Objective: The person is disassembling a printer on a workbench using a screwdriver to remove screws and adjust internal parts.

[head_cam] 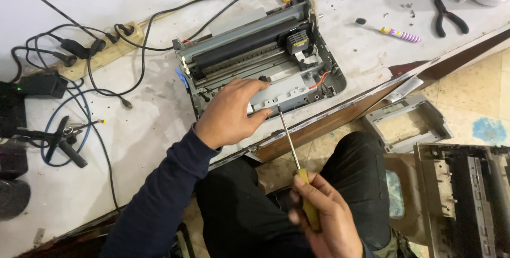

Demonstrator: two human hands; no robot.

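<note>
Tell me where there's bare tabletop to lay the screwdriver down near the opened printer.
Bare table lies left of the printer, between it, the blue cable and the left hand. Another patch lies right of the printer, below the toothbrush. Crowded: far left with the power strip and cords. The right hand holds the screwdriver.

Head cam, single view, looks steeply down, close over bench edge (340, 114) & lap.

Beneath the left grip (232, 110), the opened printer (260, 59) shows matt grey plastic, dull metal rails and a black rubbery roller; the right grip (325, 216) holds a screwdriver (295, 161) with bright steel shaft and glossy yellow plastic handle; the white surface (133, 141) around looks scuffed and grimy
</note>
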